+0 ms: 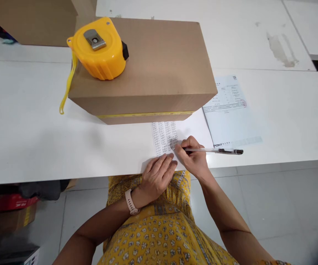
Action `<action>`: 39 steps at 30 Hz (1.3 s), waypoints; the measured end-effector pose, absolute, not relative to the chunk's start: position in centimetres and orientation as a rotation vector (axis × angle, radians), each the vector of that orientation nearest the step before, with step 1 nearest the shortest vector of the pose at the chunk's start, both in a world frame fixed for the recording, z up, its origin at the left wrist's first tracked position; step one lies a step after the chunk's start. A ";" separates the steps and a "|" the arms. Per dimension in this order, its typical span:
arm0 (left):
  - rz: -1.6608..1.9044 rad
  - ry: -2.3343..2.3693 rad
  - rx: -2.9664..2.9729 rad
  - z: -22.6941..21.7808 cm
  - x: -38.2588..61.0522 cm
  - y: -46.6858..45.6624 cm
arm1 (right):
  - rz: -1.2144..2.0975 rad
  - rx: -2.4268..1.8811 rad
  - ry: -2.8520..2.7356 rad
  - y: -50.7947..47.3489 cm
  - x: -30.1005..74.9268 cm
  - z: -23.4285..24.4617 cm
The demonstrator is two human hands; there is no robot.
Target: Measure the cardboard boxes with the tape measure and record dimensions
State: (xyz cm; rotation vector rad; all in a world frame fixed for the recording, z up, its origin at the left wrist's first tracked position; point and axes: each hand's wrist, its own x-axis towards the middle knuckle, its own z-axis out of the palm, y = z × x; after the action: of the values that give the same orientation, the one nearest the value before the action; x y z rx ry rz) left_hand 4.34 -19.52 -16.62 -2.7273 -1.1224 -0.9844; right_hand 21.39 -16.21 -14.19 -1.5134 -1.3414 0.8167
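Observation:
A clear-barrelled pen [211, 149] with a dark cap end is gripped in my right hand [193, 156], its tip low over a sheet of handwriting [164, 138]. Rows of small script in columns cover the sheet, and its top edge is hidden by a brown cardboard box [147, 59]. My left hand [159, 175] lies flat on the sheet's lower edge at the table's front, fingers stretched out. On top of the box, to the left, sits a yellow tape measure [100, 49] with a metal clip and a yellow wrist strap.
Right of the box lies a pale blue printed form [232, 121], partly under the box. Another cardboard box [43, 22] stands at the back left of the white table [32, 136]. Below the table at left are a red package [11, 202] and more boxes.

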 end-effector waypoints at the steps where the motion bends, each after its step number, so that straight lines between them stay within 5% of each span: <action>1: -0.992 -1.122 -2.722 -16.7 4.3 -19.5 | 0.821 -1.512 -1.341 -16.2 21.4 -14.2; 39: -0.990 -1.128 -2.722 -16.5 4.4 -19.5 | 0.779 -1.519 -1.337 -16.3 21.6 -14.3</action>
State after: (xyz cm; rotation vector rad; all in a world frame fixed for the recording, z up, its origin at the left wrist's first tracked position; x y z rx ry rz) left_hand 4.41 -19.49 -16.52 -2.7216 -1.1279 -0.9905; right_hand 21.56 -16.28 -14.30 -1.5187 -1.3374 0.7795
